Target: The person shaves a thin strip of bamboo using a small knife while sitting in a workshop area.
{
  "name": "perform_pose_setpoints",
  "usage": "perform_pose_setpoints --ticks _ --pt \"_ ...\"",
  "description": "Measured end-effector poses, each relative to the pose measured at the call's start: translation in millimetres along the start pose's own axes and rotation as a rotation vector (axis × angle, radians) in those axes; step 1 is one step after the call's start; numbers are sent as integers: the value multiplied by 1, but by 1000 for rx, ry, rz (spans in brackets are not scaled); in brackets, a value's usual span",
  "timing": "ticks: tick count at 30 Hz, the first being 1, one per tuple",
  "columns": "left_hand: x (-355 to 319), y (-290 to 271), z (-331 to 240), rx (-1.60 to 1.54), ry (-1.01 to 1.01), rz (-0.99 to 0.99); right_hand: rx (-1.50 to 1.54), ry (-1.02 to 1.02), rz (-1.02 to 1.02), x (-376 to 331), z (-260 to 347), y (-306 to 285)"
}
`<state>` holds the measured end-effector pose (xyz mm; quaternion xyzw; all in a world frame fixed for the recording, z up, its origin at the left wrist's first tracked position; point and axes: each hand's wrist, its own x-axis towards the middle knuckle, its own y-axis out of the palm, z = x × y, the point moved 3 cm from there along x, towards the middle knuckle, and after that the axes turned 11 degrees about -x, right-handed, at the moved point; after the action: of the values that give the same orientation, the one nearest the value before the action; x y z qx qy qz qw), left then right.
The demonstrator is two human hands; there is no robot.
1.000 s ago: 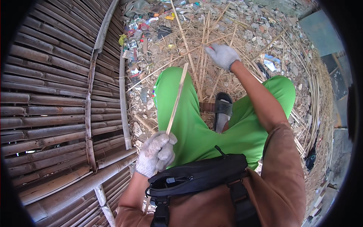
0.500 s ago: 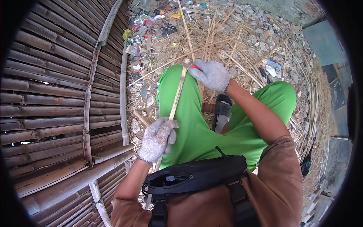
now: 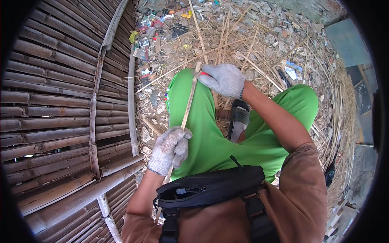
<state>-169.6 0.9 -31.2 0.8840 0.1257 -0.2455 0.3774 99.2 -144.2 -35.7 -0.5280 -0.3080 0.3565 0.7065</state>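
Note:
A long, pale bamboo strip [image 3: 189, 101] slants over my raised left knee, its far end just past the knee and its near end running down beside my body. My left hand [image 3: 170, 148], in a grey knit glove, is closed around the strip's lower part. My gloved right hand [image 3: 225, 79] grips a small knife [image 3: 204, 73] with a bit of red handle showing. Its short blade lies against the strip near the far end; the fingers hide the rest of the handle.
A slatted bamboo wall [image 3: 52, 109] rises close on my left. Loose bamboo strips [image 3: 221, 38] lie over rubble and litter ahead, with more long strips [image 3: 336, 109] at right. A black waist bag [image 3: 210, 186], partly unzipped, rests across my lap above green trousers [image 3: 198, 137].
The knife has slid slightly down the strip toward me, and my right hand has shifted a little left. My left hand keeps its hold in nearly the same place.

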Motion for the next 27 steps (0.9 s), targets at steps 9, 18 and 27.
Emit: perform_pose_setpoints --ticks 9,18,27 --pt "10 4 -1 -98 -4 49 -18 8 20 0 -3 0" --pt "-5 7 -1 -231 -24 47 -41 92 -65 18 -27 5" --pt "-18 -10 -2 -95 26 -29 110 284 -28 12 -47 17"
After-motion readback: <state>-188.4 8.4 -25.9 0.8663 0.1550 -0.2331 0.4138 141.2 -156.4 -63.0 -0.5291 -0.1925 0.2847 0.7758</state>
